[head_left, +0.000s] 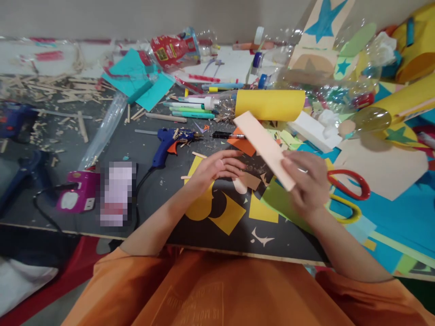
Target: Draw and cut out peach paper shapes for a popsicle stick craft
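A long peach paper strip (pixel 264 149) is pinched at its lower end by my right hand (pixel 307 183), and its far end points up and to the left. My left hand (pixel 220 168) hovers to the left of the strip with fingers apart and nothing in them. Beneath the hands lie yellow paper pieces (pixel 228 213), a green paper sheet (pixel 285 206) and small peach scraps (pixel 250 181). Just right of my right hand rest scissors with red and yellow handles (pixel 353 184), their blades hidden. An orange paper piece (pixel 245 146) and a black pen (pixel 226 135) lie beyond my left hand.
A blue hot glue gun (pixel 166 144) with its cord lies left of my hands. Behind stand a yellow-wrapped bottle (pixel 270 104), markers (pixel 192 110) and clear bottles (pixel 278 59). Blue sheets (pixel 404 217) cover the right side; wood sticks (pixel 50 90) litter the back left.
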Tool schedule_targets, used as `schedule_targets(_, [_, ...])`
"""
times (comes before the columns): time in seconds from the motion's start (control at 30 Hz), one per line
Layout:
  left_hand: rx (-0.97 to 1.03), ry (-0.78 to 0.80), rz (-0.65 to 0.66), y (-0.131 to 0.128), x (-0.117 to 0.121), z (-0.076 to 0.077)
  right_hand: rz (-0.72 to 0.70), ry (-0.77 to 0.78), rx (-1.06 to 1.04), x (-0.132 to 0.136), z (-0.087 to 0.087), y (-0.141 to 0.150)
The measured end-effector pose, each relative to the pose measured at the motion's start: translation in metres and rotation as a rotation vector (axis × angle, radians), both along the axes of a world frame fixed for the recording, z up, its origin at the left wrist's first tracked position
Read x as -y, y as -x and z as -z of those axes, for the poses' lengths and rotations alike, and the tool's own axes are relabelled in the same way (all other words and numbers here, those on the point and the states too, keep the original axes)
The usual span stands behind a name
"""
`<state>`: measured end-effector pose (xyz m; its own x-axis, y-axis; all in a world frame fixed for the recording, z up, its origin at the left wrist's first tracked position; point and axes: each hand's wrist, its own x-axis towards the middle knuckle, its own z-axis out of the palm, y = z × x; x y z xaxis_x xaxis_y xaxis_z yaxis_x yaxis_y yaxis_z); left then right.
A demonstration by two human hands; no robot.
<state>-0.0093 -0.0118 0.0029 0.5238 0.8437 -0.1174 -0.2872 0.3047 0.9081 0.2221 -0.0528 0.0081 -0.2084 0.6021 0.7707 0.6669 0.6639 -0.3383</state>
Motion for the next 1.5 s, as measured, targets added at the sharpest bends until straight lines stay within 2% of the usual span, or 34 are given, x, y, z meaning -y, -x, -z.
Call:
schedule_targets(0.07, [0.010,0.066,0.030,-0.001,0.001,0.001,-0.096,0.026,0.113,0.003,0.002,0.008])
schedule_targets(0.2, [-0.084,0.165,-0.056,-0.003,0.001,0.004,-0.199,0.141,0.261,0.008,0.006,0.023])
schedule_targets(0.3, [-0.135,0.197,-0.081,-0.005,0.002,0.004,-0.235,0.198,0.274,0.010,0.009,0.029])
schedule_targets(0.43, [-0.148,0.239,-0.129,-0.009,0.003,0.004,-0.180,0.264,0.138,0.007,0.014,0.026])
schedule_targets(0.6, [-0.048,0.281,-0.259,-0.009,0.000,0.003,0.050,0.275,-0.212,0.001,0.013,0.014])
schedule_targets(0.67, [0.000,0.327,-0.295,-0.010,0.000,0.000,-0.012,0.285,-0.302,0.002,0.011,0.012])
schedule_targets(0.77, [0.071,0.379,-0.319,-0.013,0.002,-0.003,-0.186,0.463,-0.291,0.006,0.008,0.018])
schedule_targets(0.83, [0.100,0.397,-0.288,-0.015,0.005,-0.004,-0.176,0.646,-0.328,0.007,0.007,0.024])
schedule_targets(0.9, [0.097,0.403,-0.206,-0.016,0.007,-0.003,-0.099,0.809,-0.450,0.006,0.007,0.028])
schedule_targets(0.97, [0.074,0.383,-0.129,-0.015,0.007,-0.002,-0.026,0.909,-0.587,0.005,0.005,0.029])
schedule_targets(1.03, [0.034,0.328,-0.119,-0.013,0.007,0.000,0.016,0.946,-0.637,0.003,0.004,0.028])
schedule_targets(1.13, [-0.062,0.239,-0.182,-0.011,0.007,0.002,0.015,0.938,-0.551,0.003,0.004,0.025])
schedule_targets(1.27, [-0.195,0.146,-0.273,-0.014,0.009,0.005,-0.057,0.928,-0.493,0.005,0.004,0.026])
schedule_targets(1.5, [-0.165,-0.082,-0.374,-0.019,0.014,-0.001,-0.081,1.135,-0.819,-0.001,-0.003,0.024])
